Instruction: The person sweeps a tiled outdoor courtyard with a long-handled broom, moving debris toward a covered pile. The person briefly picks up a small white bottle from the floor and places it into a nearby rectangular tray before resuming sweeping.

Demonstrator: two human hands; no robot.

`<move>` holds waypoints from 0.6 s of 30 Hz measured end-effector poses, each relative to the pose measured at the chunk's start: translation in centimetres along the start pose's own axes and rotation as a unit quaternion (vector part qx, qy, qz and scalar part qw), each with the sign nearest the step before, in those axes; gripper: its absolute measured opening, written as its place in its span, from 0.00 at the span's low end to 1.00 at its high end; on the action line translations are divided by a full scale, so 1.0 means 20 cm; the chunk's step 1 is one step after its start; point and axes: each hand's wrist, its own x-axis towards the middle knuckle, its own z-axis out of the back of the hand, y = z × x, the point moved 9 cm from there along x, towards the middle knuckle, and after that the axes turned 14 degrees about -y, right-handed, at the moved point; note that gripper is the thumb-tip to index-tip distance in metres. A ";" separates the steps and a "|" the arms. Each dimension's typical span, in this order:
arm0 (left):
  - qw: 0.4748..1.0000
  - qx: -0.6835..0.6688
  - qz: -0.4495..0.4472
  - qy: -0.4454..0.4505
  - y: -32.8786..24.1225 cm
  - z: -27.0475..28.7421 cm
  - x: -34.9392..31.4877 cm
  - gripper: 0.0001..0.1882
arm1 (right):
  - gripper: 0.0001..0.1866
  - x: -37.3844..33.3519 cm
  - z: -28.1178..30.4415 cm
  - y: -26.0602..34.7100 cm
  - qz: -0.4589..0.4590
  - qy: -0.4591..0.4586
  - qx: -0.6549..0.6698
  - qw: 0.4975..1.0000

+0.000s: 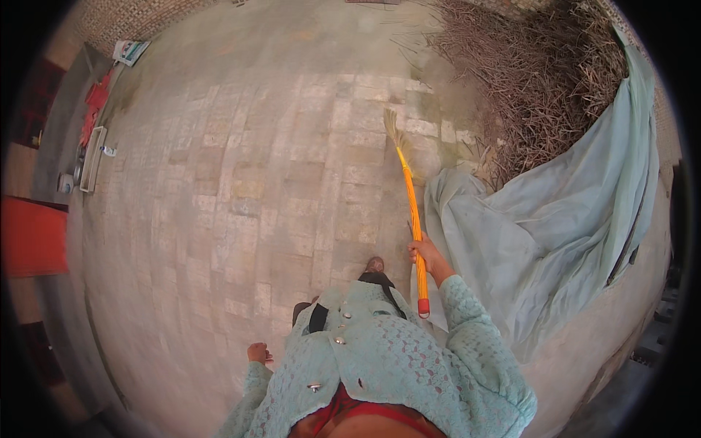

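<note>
My right hand (429, 257) is wrapped round the orange striped handle of a broom (413, 197). The handle ends in a red cap near my body, and the pale straw bristles (394, 128) point away from me over the brick paving. My left hand (259, 353) hangs low at my left side, away from the broom. Its fingers are curled in and I see nothing held in them. Both arms wear light green lace sleeves.
A heap of dry twigs (540, 80) lies at the far right, partly bordered by a crumpled pale green sheet (526, 226) close to my right arm. On the left are a red panel (33, 235), a narrow pale tray (93, 159) and a white printed bag (130, 52). Brick paving (219, 190) spreads ahead.
</note>
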 end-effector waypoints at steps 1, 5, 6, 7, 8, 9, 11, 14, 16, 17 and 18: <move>1.000 0.020 -0.013 0.013 -0.04 -0.04 -0.06 0.13 | 0.22 -0.03 -0.04 0.07 -0.012 0.043 0.005 0.999; 0.996 0.035 -0.074 0.034 -0.40 -0.21 -0.26 0.13 | 0.22 -0.01 -0.15 0.20 -0.104 0.150 0.055 0.982; 0.995 0.031 -0.089 0.037 -0.51 -0.26 -0.28 0.13 | 0.21 0.02 -0.22 0.23 -0.126 0.179 0.084 0.972; 0.994 0.027 -0.101 0.041 -0.61 -0.30 -0.29 0.13 | 0.20 0.04 -0.29 0.25 -0.147 0.209 0.112 0.960; 0.993 0.024 -0.110 0.043 -0.71 -0.34 -0.29 0.13 | 0.17 0.09 -0.37 0.26 -0.163 0.205 0.131 0.956; 0.992 0.021 -0.113 0.046 -0.79 -0.38 -0.26 0.14 | 0.15 0.14 -0.44 0.27 -0.180 0.201 0.150 0.951; 0.993 0.008 -0.109 0.047 -0.94 -0.44 -0.17 0.14 | 0.12 0.29 -0.56 0.27 -0.214 0.188 0.148 0.947; 0.995 -0.027 -0.067 0.064 -1.02 -0.54 0.08 0.13 | 0.07 0.44 -0.63 0.40 -0.217 0.145 0.129 0.957; 0.995 -0.036 -0.040 0.080 -1.16 -0.64 0.21 0.12 | 0.06 0.62 -0.50 0.48 -0.243 0.107 0.158 0.951; 0.996 -0.037 -0.030 0.082 -1.26 -0.69 0.27 0.11 | 0.05 0.69 -0.40 0.58 -0.231 0.076 0.173 0.954; 0.996 -0.033 -0.011 0.081 -1.31 -0.73 0.31 0.11 | 0.05 0.72 -0.30 0.65 -0.229 0.040 0.186 0.955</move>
